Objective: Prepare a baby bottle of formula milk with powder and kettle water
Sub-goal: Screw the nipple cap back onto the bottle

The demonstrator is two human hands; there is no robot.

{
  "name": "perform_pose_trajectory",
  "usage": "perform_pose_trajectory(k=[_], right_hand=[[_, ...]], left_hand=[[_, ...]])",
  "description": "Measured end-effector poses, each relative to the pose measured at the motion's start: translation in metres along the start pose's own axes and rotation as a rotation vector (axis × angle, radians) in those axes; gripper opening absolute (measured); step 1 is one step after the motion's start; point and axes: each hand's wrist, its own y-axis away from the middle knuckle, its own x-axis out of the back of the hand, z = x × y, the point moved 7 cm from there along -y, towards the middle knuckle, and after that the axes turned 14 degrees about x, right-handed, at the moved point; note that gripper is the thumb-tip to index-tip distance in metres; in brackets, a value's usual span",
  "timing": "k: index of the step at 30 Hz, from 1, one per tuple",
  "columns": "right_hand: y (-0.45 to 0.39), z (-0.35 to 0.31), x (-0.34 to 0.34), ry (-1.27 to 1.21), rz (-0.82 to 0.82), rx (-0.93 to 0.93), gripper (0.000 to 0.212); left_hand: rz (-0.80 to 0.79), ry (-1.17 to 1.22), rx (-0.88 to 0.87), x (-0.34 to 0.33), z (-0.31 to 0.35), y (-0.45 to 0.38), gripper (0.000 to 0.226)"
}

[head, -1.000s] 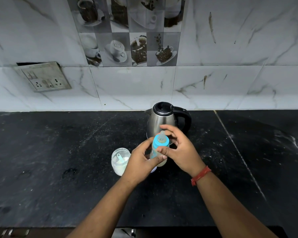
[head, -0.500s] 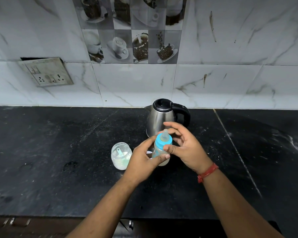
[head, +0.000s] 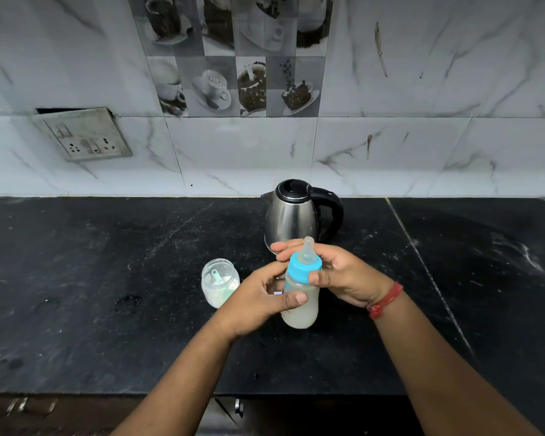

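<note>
A baby bottle [head: 299, 309] with cloudy white liquid, a blue collar [head: 304, 267] and a clear teat is held upright above the black counter. My left hand [head: 258, 302] grips the bottle's body, thumb across its front. My right hand [head: 343, 275] holds the blue collar, thumb on its front and fingers curled behind. A steel kettle [head: 291, 217] with a black lid and handle stands just behind the hands. An open clear jar [head: 219, 283] with white powder and a small blue scoop inside sits to the left of my left hand.
The black stone counter [head: 92, 278] runs wide on both sides, dusted with white specks. A marble-tiled wall backs it, with a socket plate [head: 82, 135] at the upper left. The counter's front edge lies just below my forearms, with drawer handles [head: 238, 405] under it.
Both hands have lifted the bottle off the counter and drawn it nearer to me, so its whole milky body now shows. The kettle and jar stay put.
</note>
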Motion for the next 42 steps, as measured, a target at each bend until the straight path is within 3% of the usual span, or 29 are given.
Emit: perform_pose_trajectory(k=[4, 10, 12, 14, 18, 24, 26, 32, 37, 42], right_hand=[[-0.004, 0.001, 0.0, -0.053, 0.176, 0.043, 0.052], [-0.004, 0.011, -0.007, 0.056, 0.512, 0.09, 0.046], [-0.003, 0.015, -0.009, 0.091, 0.545, 0.08, 0.047], [-0.004, 0.013, -0.007, 0.094, 0.481, 0.075, 0.05], [-0.007, -0.004, -0.008, 0.053, 0.197, 0.099, 0.049], [-0.007, -0.013, -0.02, -0.137, -0.114, 0.012, 0.073], [-0.01, -0.012, -0.018, -0.148, -0.057, 0.005, 0.068], [-0.012, -0.006, -0.009, 0.02, 0.243, 0.072, 0.056], [-0.011, -0.005, -0.007, 0.12, 0.422, 0.131, 0.046], [-0.01, 0.002, -0.005, 0.198, 0.514, 0.137, 0.05]], left_hand=[[0.085, 0.029, -0.035, 0.003, 0.006, -0.002, 0.052], [0.413, -0.164, -0.182, 0.02, 0.011, -0.004, 0.062], [0.443, -0.183, -0.175, 0.018, 0.009, -0.003, 0.061], [0.364, -0.15, -0.138, 0.017, 0.007, -0.003, 0.061], [0.089, -0.032, -0.066, 0.009, 0.01, 0.001, 0.058], [-0.144, 0.055, -0.007, 0.0, 0.015, 0.006, 0.059], [-0.146, 0.104, -0.017, 0.0, 0.015, 0.006, 0.06], [0.067, 0.071, -0.064, 0.012, 0.018, 0.004, 0.078], [0.215, -0.007, -0.126, 0.015, 0.02, 0.004, 0.055], [0.374, -0.067, -0.184, 0.014, 0.017, 0.005, 0.061]])
